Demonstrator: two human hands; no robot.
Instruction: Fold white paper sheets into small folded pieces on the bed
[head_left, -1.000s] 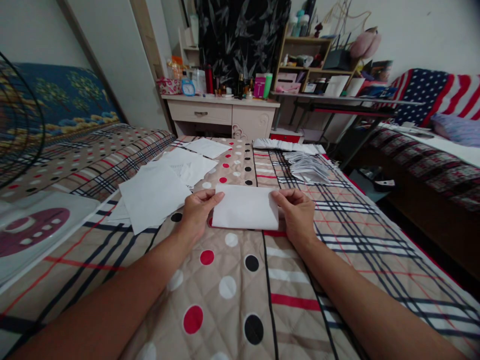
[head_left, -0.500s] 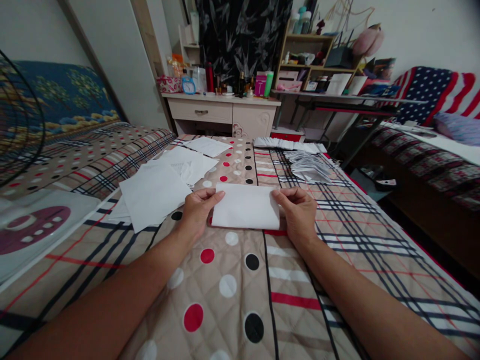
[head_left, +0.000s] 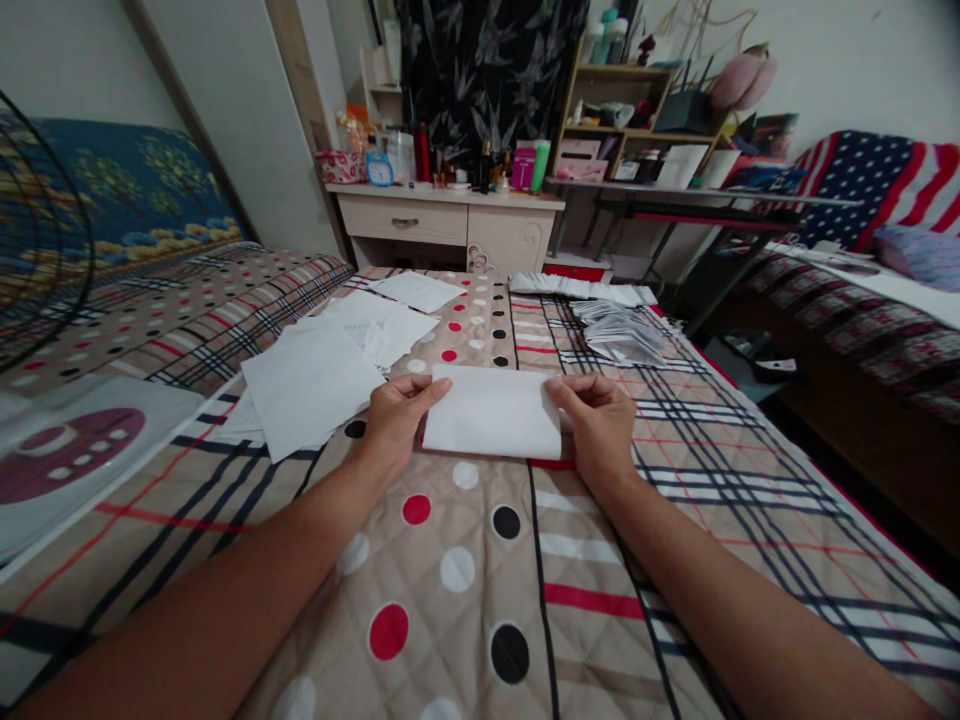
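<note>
Fingers of both hands [head_left: 501, 415] gripping white rectangular paper [head_left: 493, 412]; loose white sheets [head_left: 313, 385] lying left, small grey-white paper bundles [head_left: 619, 333] resting right.

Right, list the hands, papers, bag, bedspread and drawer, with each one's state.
Left hand: pinching the held paper's left edge
Right hand: pinching its right edge
Held paper: apparently folded
Loose sheets: flat, overlapping
Small papers: fanned in a pile
Back row of papers: closely packed
Bag: lying flat
Bedspread: spread out
Drawer: shut
</note>
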